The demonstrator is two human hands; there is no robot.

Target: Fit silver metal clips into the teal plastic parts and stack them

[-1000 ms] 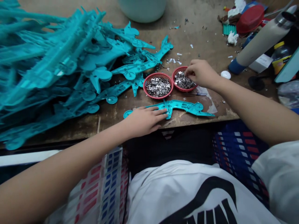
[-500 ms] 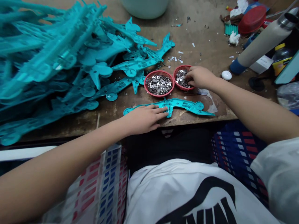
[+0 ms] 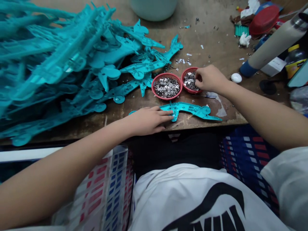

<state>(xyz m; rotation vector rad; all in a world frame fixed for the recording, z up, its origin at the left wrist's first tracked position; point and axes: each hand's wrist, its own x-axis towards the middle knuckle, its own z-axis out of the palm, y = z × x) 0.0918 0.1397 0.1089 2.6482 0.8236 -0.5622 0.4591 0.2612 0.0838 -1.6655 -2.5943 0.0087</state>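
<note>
A long teal plastic part (image 3: 190, 110) lies along the front edge of the wooden table (image 3: 216, 48). My left hand (image 3: 146, 120) rests flat on its left end, fingers stretched out. Behind it stand two small red baskets of little shiny metal pieces, the left basket (image 3: 166, 87) and the right basket (image 3: 190, 80). My right hand (image 3: 209, 78) is over the right basket with its fingers curled down into the metal pieces; what they pinch is hidden.
A big heap of teal plastic parts (image 3: 60, 61) fills the table's left half. A pale bucket (image 3: 154, 8) stands at the back. At the right lie a grey flask (image 3: 271, 45), a red lid (image 3: 263, 19), a small white object (image 3: 236, 77) and clutter.
My right hand has sunk lower into the right basket and curled its fingers. My left hand has stayed on the teal part. The camera has shifted slightly.
</note>
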